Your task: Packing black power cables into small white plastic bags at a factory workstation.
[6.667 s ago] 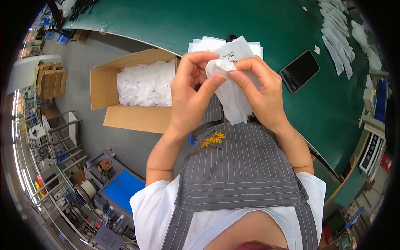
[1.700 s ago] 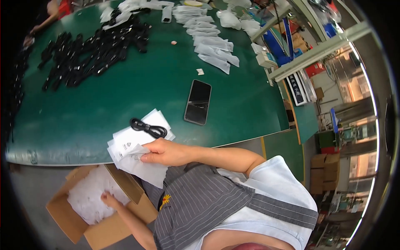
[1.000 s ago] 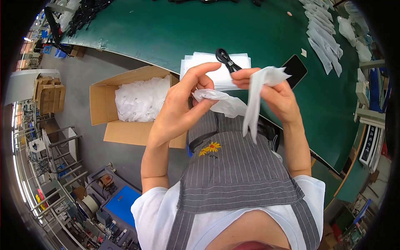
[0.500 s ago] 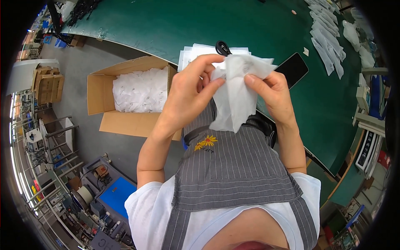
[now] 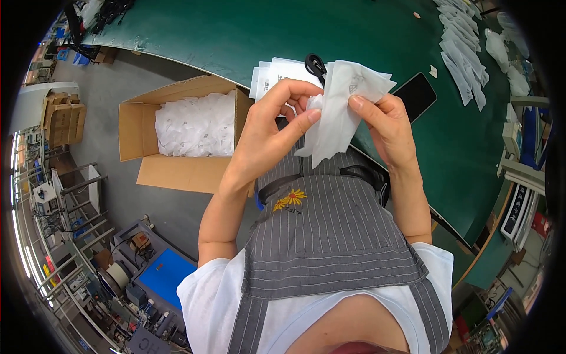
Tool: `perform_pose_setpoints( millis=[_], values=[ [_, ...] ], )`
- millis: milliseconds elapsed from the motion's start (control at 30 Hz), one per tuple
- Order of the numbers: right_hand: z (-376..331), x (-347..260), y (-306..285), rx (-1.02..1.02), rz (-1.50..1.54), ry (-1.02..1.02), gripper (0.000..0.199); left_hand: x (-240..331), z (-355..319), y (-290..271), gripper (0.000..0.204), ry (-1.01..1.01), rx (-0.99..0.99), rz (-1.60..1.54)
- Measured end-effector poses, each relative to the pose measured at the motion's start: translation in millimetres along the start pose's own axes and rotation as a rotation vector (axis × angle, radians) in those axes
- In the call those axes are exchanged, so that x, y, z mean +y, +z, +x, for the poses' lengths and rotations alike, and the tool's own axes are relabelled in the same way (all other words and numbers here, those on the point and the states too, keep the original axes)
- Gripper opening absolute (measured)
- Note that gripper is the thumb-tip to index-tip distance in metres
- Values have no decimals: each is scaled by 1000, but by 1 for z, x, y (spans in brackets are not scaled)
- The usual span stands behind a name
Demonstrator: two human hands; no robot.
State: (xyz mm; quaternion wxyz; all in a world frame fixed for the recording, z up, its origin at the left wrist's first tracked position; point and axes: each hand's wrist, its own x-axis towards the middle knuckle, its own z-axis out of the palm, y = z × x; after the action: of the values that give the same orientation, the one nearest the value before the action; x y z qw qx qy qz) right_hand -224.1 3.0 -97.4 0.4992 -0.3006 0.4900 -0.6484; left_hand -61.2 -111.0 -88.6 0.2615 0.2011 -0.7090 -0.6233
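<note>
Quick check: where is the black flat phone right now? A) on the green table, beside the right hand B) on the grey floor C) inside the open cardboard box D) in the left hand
A: the black flat phone lies on the green table, just past the right hand, which with the left hand holds a white plastic bag.

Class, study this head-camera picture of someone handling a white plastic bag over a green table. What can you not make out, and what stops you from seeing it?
- Head view: whether the white bag holds anything; its film is opaque and both hands cover part of it.
- Black cable: mostly hidden behind the bag.
- Left hand and right hand: palms face away.
- Cardboard box: its floor is buried under white bags.
- Far table items: too small, bent by the fisheye rim.
</note>
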Motion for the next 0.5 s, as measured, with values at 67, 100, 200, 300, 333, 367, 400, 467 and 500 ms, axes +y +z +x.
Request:
perform_pose_setpoints(
  millis=[67, 100, 200, 300, 333, 367, 400, 467, 500],
  values=[
    [-2, 2, 6, 53, -15, -49, 26, -2, 0, 2, 14, 22, 81, -39],
    [-3, 3, 6, 51, -16, -46, 26, -3, -1, 4, 14, 20, 83, -40],
    [-6, 7, 6, 74, -49, -36, 25, -7, 0, 13, 11, 130, 249, 84],
    [-9, 10, 9, 110, -19, -55, 24, -10, 1, 22, 7, 216, 384, 211],
    [-10, 10, 9, 125, 20, -68, 24, -15, 1, 23, 6, 239, 419, 191],
    [-10, 11, 9, 139, 59, -80, 24, -20, 1, 24, 5, 263, 455, 171],
    [-11, 12, 10, 138, 58, -79, 24, -22, 1, 25, 5, 262, 456, 171],
    [-12, 13, 9, 166, 66, -101, 24, -26, 0, 27, 5, 294, 522, 81],
    [-12, 13, 9, 167, 67, -101, 24, -27, 2, 26, 5, 293, 521, 81]
  ],
)
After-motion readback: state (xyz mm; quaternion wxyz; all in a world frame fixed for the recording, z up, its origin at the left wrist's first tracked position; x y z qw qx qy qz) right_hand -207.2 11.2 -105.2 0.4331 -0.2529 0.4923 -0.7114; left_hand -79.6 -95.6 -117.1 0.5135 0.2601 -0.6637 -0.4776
